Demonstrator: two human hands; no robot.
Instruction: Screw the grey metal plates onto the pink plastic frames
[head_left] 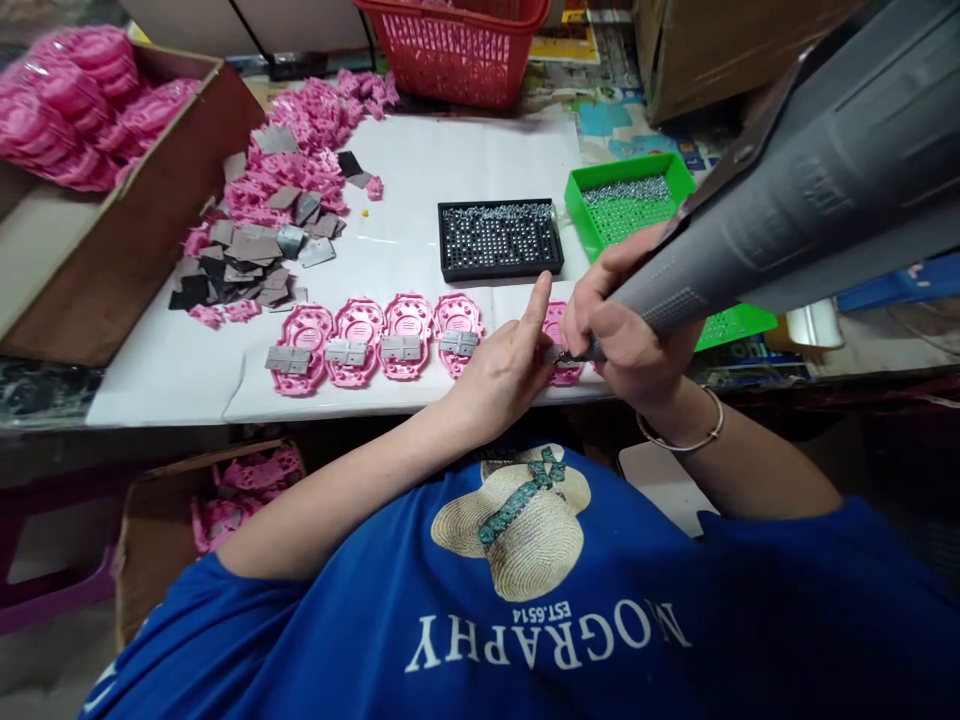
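Several pink plastic housings (405, 318) lie in a row along the table's front edge, most with a grey metal plate (401, 348) across them. My right hand (626, 325) is wrapped round the lower end of a large grey power screwdriver (720, 250), its tip pointing at a pink housing (564, 373) on the right. Beside that tip, my left hand (504, 375) has its index finger stretched out, while the other fingers bend toward the housing; whatever they pinch is hidden. Beyond the row sits a black tray (500, 270) of screws.
Pink parts (315, 115) and loose plates (251, 250) are piled at the left, beside a cardboard box (150, 200). A red basket (457, 50) stands at the back. Green trays (585, 215) with screws are at the right. Another box (154, 540) is below the table.
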